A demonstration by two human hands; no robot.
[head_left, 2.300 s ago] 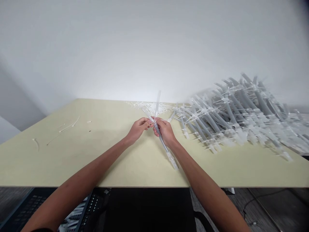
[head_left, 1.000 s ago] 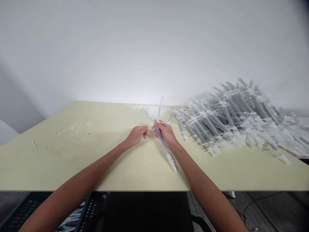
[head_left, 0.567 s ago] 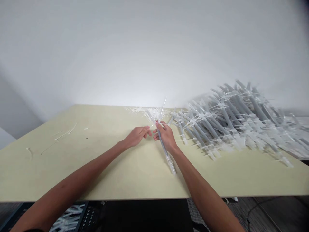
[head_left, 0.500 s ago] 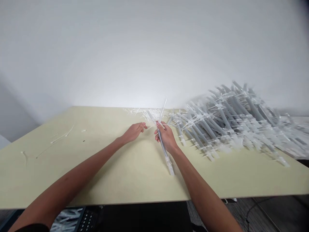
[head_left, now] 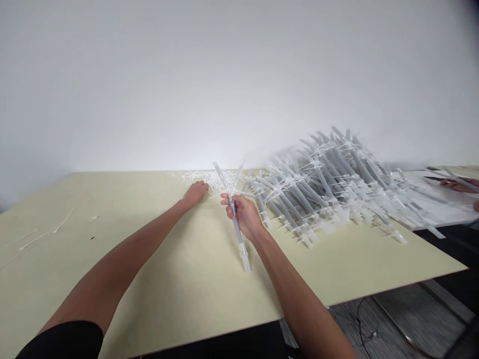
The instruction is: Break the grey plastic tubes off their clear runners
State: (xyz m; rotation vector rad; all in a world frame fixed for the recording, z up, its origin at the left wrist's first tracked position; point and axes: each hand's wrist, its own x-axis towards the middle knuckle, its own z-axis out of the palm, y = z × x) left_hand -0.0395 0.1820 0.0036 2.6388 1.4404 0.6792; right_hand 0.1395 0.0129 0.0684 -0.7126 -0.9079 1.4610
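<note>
Grey and clear, the Y-shaped tube (head_left: 237, 230) slants over the surface (head_left: 179, 289) left of the tube pile (head_left: 329, 184), the right hand (head_left: 245, 215) clamping its fingers around the stem just below the fork. Farther left of that pile, the left hand (head_left: 196, 193) has curled fingers at the white strips (head_left: 214, 180); whether they are apart or pinching one, I cannot tell.

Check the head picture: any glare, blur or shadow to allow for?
Head view: wall glows brightest behind the white ties; tube pile is smeared along its top; soft shadow on the table beside the left arm; top right corner darkens.
</note>
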